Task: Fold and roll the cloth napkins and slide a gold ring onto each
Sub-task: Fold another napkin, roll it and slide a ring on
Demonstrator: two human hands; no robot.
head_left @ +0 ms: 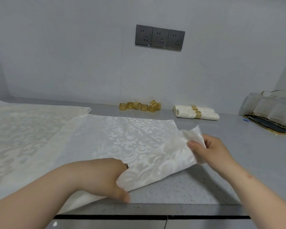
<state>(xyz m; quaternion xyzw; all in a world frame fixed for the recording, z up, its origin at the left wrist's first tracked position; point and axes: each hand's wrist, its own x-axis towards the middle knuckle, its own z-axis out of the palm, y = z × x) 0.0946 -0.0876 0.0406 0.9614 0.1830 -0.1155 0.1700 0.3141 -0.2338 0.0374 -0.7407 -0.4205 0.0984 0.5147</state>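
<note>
While the white damask napkin is lying spread across the grey counter, its long axis running left to right, you are gripping its near edge with your left hand, most of that grip hidden by the cloth, and pinching its lifted right corner in your right hand. Both holds are sitting on your side of the cloth, so the fold is likely heading away from you, toward the gold rings by the wall.
</note>
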